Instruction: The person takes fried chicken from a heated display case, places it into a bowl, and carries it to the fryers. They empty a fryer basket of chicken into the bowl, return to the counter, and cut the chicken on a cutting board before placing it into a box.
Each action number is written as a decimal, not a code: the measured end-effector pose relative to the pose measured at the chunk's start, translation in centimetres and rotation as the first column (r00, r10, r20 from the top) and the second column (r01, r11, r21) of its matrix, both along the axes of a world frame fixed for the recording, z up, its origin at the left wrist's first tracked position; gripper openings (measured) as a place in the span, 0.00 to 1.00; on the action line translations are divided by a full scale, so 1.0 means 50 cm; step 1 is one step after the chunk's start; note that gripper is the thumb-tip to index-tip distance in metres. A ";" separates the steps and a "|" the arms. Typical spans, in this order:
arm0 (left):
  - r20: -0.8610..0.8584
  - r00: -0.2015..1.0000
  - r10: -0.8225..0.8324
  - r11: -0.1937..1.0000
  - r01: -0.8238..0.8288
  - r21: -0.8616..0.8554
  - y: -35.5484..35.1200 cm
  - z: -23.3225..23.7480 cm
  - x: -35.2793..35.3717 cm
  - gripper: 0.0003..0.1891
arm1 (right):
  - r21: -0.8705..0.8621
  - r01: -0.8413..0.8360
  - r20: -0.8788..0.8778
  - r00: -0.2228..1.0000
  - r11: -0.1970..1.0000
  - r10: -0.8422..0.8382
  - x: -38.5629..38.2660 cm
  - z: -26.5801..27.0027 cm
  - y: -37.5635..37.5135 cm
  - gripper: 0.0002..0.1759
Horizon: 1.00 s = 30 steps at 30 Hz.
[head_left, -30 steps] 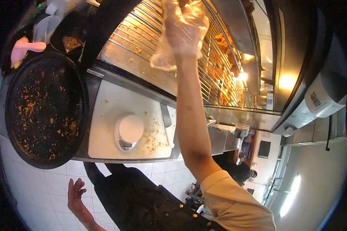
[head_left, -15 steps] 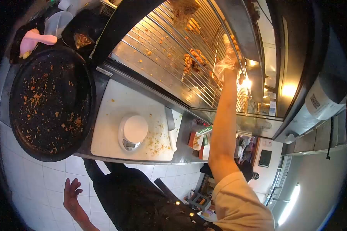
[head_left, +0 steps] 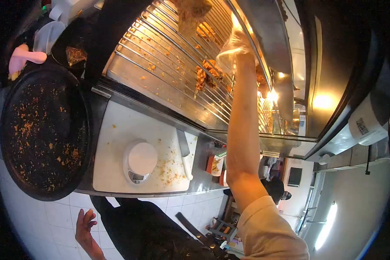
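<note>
My right hand [head_left: 239,42], in a clear plastic glove, reaches deep into a lit warming cabinet over its wire rack [head_left: 158,71]. Glare and a metal edge hide its fingertips, so I cannot see whether it holds anything. Close to it on the rack lie pieces of fried food [head_left: 208,73], brown and crusty. A larger pale-brown breaded piece [head_left: 193,15] sits at the top of the view. My left hand [head_left: 86,229] is bare, low at the left beside the dark apron, touching nothing. Its fingers are loosely bent and apart.
A white cutting board [head_left: 110,143] bears a kitchen scale [head_left: 142,159], a knife [head_left: 184,149] and crumbs. Left of it is a round black tray [head_left: 45,134] with crumbs. Pink tongs [head_left: 24,58] and a dark container [head_left: 73,45] stand behind. Red-and-white cartons [head_left: 214,166] sit right of the board.
My right hand has gone farther into the cabinet, and its fingers show less. The view has shifted slightly. My left hand stays low and loose.
</note>
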<state>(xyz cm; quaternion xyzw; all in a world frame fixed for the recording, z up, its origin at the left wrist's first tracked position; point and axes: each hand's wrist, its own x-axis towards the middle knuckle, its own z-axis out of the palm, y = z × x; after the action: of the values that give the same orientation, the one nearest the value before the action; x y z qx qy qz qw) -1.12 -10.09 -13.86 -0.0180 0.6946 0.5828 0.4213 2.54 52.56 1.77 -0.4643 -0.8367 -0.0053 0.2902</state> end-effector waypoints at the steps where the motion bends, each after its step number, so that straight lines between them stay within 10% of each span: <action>1: -0.019 1.000 0.001 1.000 -0.001 0.013 -0.009 -0.003 -0.003 0.44 | -0.013 0.022 -0.071 0.997 1.000 -0.023 0.039 0.004 0.010 0.28; 12: -0.074 0.996 0.052 0.997 -0.056 -0.056 -0.077 -0.026 -0.025 0.47 | -0.185 -0.002 -0.373 0.925 0.983 -0.068 0.148 0.019 0.076 0.25; 18: -0.004 0.997 0.079 0.994 -0.080 -0.078 -0.052 -0.014 -0.018 0.49 | -0.368 -0.699 -0.929 0.295 0.613 -0.222 0.134 0.029 -0.126 0.23; 19: -0.020 0.998 0.066 0.996 -0.067 -0.055 -0.052 -0.013 -0.019 0.48 | -0.309 -0.844 -0.935 0.185 0.439 -0.303 0.115 0.048 -0.180 0.24; 22: -0.011 0.995 0.095 0.995 -0.095 0.005 -0.053 -0.037 -0.016 0.48 | -0.463 -0.630 -0.841 0.533 0.623 -0.086 0.100 0.077 -0.323 0.23; 24: -0.091 0.995 0.046 0.999 -0.044 0.020 -0.019 0.004 -0.024 0.46 | -0.372 -0.887 -0.775 0.133 0.275 -0.618 0.093 0.091 -0.369 0.22; 30: -0.051 0.995 0.090 0.987 -0.082 0.135 -0.008 0.008 -0.028 0.42 | -0.448 -0.821 -0.772 0.156 0.354 -0.616 0.106 0.084 -0.413 0.24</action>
<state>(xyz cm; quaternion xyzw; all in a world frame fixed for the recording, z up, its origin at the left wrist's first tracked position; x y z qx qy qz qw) -2.51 -10.51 -13.47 -0.0034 0.6647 0.6455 0.3761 7.82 31.91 5.98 -0.3216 -0.2937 0.7923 0.4272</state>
